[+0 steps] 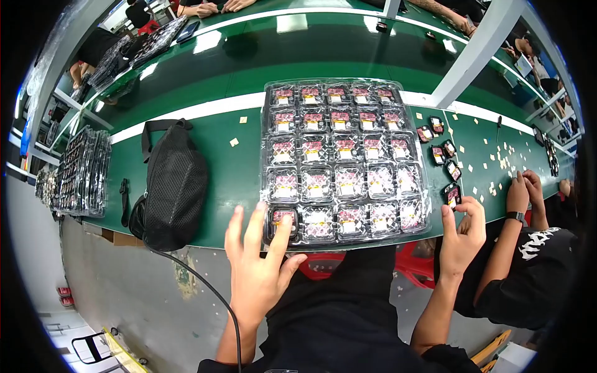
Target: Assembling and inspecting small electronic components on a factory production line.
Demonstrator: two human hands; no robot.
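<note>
Here's the right hand (463,236), its grip pinching a small black unit (452,196) between thumb and fingers, just off the tray's right side! Over on the left, the left hand (258,280) has its grip loose, fingers spread over the near-left corner of the clear tray (267,155); whether a fingertip touches the unit there, I can't tell. Five rows of five fill that tray on the green surface (227,174), loose units (454,171) to its right, a black mesh bag (177,186) to its left.

left fingers (278,239) partly hide a black case (277,220) (its label (279,213) too small to read)
</note>
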